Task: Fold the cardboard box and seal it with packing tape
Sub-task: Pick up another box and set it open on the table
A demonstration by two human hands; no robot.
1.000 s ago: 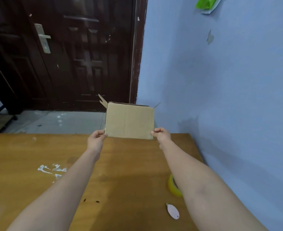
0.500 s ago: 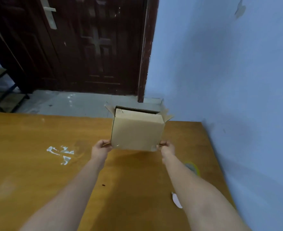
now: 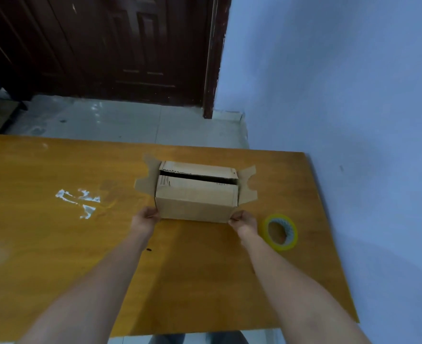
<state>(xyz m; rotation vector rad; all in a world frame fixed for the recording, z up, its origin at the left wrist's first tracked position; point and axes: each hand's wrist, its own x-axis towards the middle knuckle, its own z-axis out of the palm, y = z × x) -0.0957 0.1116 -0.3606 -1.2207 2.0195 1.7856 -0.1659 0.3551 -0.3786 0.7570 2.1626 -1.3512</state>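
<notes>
A brown cardboard box [image 3: 196, 204] stands on the wooden table [image 3: 56, 244]. Its two long top flaps are folded inward with a dark gap between them. The two short side flaps stick out to the left and right. My left hand [image 3: 145, 219] grips the box's lower left corner. At the lower right corner, my right hand [image 3: 243, 220] grips it with curled fingers. A roll of yellowish packing tape [image 3: 280, 232] lies flat on the table just right of my right hand.
A blue wall [image 3: 353, 95] runs along the table's right edge. Beyond the far edge are a tiled floor and a dark wooden door [image 3: 105, 45]. White smears [image 3: 80, 199] mark the table left of the box.
Both hands have lowered the box from the air onto the table, and the camera has tilted down. The tape roll is now fully in view.
</notes>
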